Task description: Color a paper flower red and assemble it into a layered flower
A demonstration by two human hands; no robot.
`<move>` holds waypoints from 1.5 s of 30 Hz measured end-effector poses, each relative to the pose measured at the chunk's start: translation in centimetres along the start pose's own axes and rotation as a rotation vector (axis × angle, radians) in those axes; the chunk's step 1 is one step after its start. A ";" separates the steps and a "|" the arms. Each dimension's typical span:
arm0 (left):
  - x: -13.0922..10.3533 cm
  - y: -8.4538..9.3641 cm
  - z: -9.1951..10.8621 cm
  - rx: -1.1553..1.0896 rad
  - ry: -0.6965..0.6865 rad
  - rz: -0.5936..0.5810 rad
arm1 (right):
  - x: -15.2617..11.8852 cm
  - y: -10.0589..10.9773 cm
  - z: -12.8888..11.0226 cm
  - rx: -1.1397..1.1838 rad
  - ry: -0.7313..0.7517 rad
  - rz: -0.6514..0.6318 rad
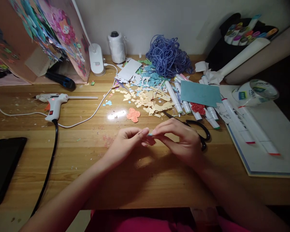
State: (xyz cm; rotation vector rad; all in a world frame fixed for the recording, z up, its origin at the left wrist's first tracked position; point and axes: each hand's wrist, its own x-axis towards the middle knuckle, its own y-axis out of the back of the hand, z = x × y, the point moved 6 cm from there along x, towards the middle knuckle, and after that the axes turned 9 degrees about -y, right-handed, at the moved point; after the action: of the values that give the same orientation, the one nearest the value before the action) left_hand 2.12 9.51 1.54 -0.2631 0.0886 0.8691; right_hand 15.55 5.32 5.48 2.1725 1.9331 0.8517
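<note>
Between the fingertips of both hands is a small light-blue piece (150, 134), mostly covered, perhaps paper. My left hand (131, 139) pinches its left end, and my right hand (180, 137) pinches it from the right. Just beyond my fingers an orange flower-shaped paper cutout (133, 115) lies flat on the wooden table (106, 180). Black-handled scissors (204, 130) rest behind my right hand, partly hidden by it. Cream paper scraps (152, 101) are heaped farther back.
At the left are a hot glue gun (54, 104) with its cord and a dark phone (7, 167). Blue yarn (168, 56), a white thread spool (116, 47) and a lamp base (96, 59) stand behind. Markers (258, 129), a teal card (200, 92) and a tape roll (255, 91) lie right.
</note>
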 end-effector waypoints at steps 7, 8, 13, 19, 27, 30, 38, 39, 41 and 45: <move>0.1 0.8 0.1 0.039 -0.020 0.058 | 0.0 -0.1 0.1 -0.090 -0.007 -0.014; 0.1 0.8 0.1 0.044 -0.017 0.064 | 0.1 -0.2 0.2 -0.086 -0.015 -0.022; 0.1 0.7 -0.1 0.038 0.013 0.067 | 0.2 -0.3 0.1 -0.041 -0.024 -0.028; 0.2 0.7 0.0 0.070 0.001 0.058 | 0.2 -0.2 0.4 -0.041 -0.087 0.013; 0.2 0.7 0.0 0.090 -0.057 0.088 | 0.4 -0.4 1.3 0.007 -0.235 0.018; 0.1 0.7 -0.3 0.027 -0.040 0.118 | 0.4 -0.3 1.6 0.000 -0.277 0.023; 0.2 0.9 0.1 0.089 -0.047 0.092 | 0.3 -0.5 1.3 -0.016 -0.212 0.014; 0.2 0.9 0.1 0.098 -0.053 0.088 | 0.2 -0.5 1.1 -0.024 -0.188 0.008; 0.3 1.0 0.0 0.108 -0.065 0.075 | 0.2 -0.6 0.7 -0.035 -0.131 -0.007; 0.3 1.0 -0.3 0.110 -0.078 0.058 | 0.2 -0.8 0.3 -0.038 -0.075 -0.032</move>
State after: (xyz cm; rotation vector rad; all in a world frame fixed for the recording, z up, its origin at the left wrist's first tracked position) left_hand 1.61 10.27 1.03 -0.1238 0.0720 0.9282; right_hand 15.05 5.72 4.93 2.1151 1.8950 0.7840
